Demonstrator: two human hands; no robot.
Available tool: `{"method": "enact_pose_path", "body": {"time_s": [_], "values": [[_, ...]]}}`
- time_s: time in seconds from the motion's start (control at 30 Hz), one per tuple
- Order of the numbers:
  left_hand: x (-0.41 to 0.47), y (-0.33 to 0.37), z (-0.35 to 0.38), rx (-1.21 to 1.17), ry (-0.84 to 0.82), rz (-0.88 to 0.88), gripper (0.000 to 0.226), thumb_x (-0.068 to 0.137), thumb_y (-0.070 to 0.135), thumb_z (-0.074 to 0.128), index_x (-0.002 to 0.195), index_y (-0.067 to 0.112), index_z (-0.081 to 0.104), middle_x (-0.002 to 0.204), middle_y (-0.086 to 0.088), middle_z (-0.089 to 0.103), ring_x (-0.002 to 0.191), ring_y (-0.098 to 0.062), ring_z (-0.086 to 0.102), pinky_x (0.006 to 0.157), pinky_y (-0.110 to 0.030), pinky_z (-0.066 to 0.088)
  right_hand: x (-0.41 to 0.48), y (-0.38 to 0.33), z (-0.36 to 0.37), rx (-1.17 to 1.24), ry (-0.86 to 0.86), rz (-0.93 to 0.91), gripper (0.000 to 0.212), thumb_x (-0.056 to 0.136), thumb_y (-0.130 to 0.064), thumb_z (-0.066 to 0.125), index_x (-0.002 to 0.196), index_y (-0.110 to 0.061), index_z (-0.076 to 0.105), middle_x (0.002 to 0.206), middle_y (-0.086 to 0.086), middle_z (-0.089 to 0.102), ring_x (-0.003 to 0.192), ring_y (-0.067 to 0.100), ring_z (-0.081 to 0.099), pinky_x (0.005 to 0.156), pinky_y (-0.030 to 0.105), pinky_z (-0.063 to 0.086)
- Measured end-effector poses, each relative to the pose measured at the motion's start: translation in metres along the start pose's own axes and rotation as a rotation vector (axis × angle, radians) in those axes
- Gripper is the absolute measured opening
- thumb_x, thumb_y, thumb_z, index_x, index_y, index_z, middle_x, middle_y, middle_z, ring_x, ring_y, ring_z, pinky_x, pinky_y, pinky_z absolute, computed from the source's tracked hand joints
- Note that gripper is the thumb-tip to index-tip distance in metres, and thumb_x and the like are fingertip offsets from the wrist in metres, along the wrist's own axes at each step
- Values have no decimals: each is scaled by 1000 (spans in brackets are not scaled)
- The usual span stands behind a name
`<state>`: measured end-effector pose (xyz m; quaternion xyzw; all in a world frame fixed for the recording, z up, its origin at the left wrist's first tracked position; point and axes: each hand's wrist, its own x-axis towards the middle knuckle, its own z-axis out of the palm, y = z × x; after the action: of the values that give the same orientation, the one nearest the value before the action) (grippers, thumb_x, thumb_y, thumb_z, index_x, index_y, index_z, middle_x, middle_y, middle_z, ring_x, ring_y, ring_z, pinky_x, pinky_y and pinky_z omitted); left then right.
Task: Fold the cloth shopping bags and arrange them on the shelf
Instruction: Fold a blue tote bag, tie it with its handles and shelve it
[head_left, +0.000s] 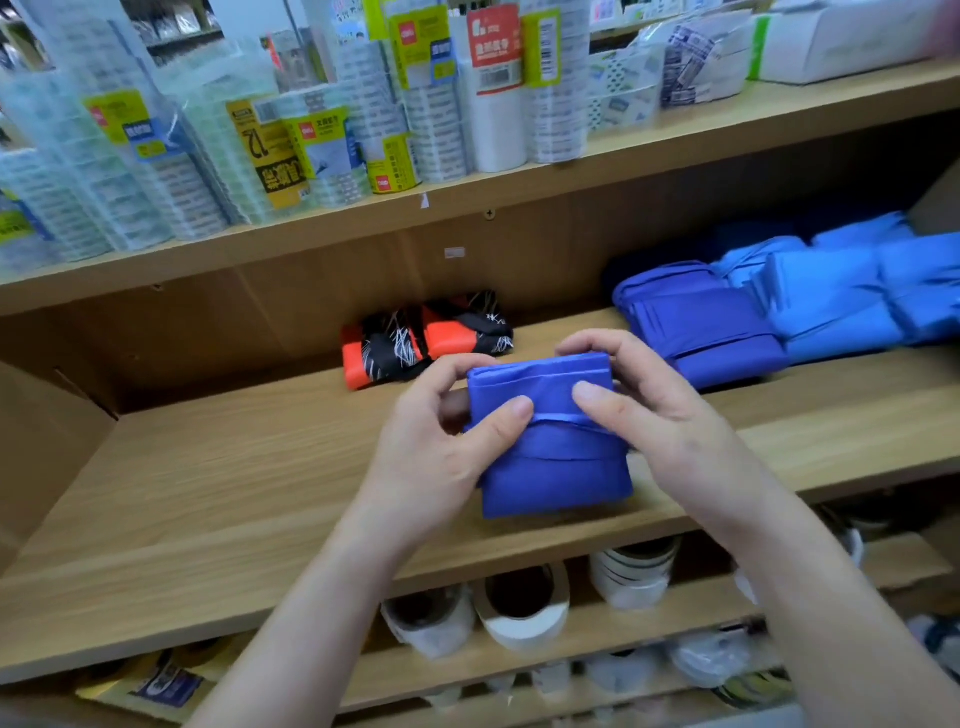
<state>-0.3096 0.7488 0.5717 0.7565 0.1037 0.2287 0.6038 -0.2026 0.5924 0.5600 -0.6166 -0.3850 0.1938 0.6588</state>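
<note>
At the centre of the frame, the left hand and right hand pinch a folded blue cloth bag from both sides, thumbs pressing its front, probably to keep the folds from springing open. It hovers over the wooden shelf, with the folded blue bags stacked at the right and an orange-and-black bag behind.
</note>
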Motion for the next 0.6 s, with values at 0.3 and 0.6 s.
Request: {"method": "enact_pose_path", "body": {"time_s": [0.3,0.6], "values": [[29,-9,86,-46,-284,-194,21,97,23,55,109,7,56,72,0,65,56,-7,58,51,-21,52,-34,9,-74,-47,358,95,34,83,-5,72,96,-36,68,93,14,73,79,22,67,77,35,54],[64,-22,142,71,-105,-167,14,85,20,75,85,19,61,64,-2,64,48,-10,55,53,-29,54,-46,19,-121,-897,496,248,62,79,-62,52,137,-41,45,111,-1,62,104,25,60,92,42,48]]}}
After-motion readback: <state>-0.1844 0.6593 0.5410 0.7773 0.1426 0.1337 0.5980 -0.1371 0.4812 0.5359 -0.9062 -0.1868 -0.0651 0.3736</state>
